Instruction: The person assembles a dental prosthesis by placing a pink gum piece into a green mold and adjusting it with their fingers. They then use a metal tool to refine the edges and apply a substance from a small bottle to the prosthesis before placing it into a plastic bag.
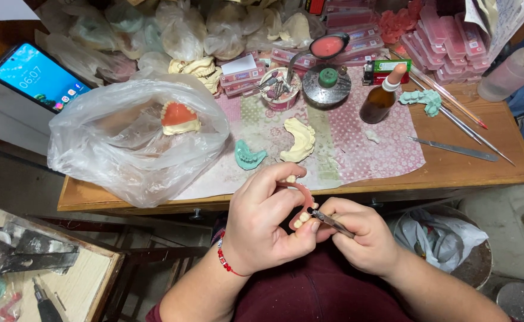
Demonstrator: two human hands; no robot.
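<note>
Teeth are the weak point here: your left hand (262, 223) pinches the pink denture (301, 206) between thumb and curled fingers, out in the air in front of the desk (464, 173) and over your lap. Your right hand (360, 235) grips a thin metal tool (332, 222) with fingers pressed together, pen-style, its tip right at the teeth on the arch's lower end.

A slip looks like the likeliest trouble. If you lean on the tool, its tip could skid off a tooth and nick your left thumb, which sits just beside it. Too much push could also shift or pop a tooth out of the pink base, and with nothing under the arch but your lap, a loose tooth would probably drop toward the floor or the bin (447, 244) near your right elbow.

Squeezing the thin arch hard may bend or crack it. The green cast (249, 155) and the cream cast (299, 140) lie close to the desk edge, so a jerk of either arm could knock them off. The bag (125, 143) to the left overhangs that edge too.
</note>
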